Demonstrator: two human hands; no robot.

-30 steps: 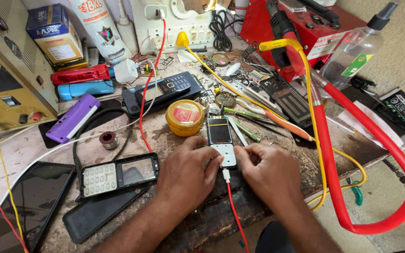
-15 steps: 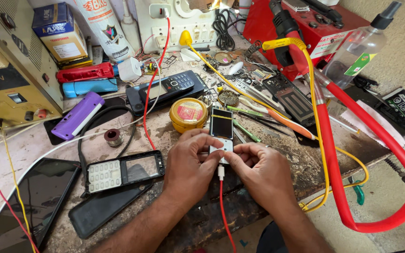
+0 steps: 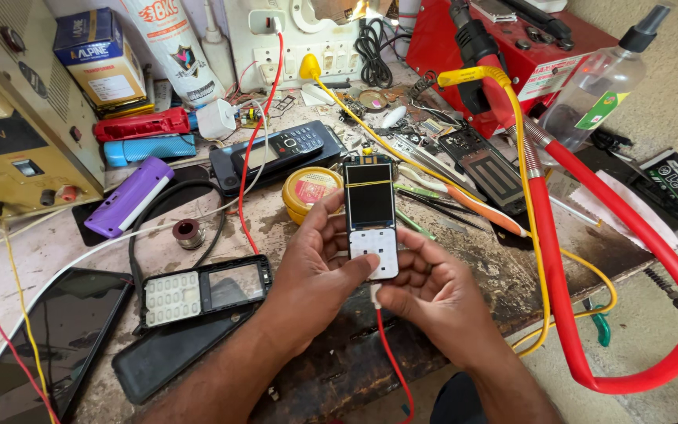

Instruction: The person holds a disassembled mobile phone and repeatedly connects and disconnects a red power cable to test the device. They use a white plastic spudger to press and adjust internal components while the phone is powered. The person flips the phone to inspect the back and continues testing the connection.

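Far left: we note a tan metal power supply box (image 3: pixel 17 133) with a red lit display, and a dark flat glass panel (image 3: pixel 37 338) lying on the counter (image 3: pixel 339 361).
Left of centre: we see a purple plastic phone shell (image 3: pixel 129 196), a small solder spool (image 3: pixel 188 232) and a black keypad phone front housing (image 3: pixel 205 289) lying face up.
Left hand (image 3: pixel 315 267): grip closed round the left edge of the bare phone board with dark screen and white keypad (image 3: pixel 372 220), thumb on the keypad.
Phone board: held upright above the counter, just in front of a round yellow tin (image 3: pixel 311 188); a red wire (image 3: pixel 390 361) hangs from its lower end.
Right hand (image 3: pixel 433 290): fingers curled under the board's lower end, grip closed on it.
Right: a thick red hose (image 3: pixel 590 267) loops over the counter edge, beside a clear spray bottle (image 3: pixel 602 78).
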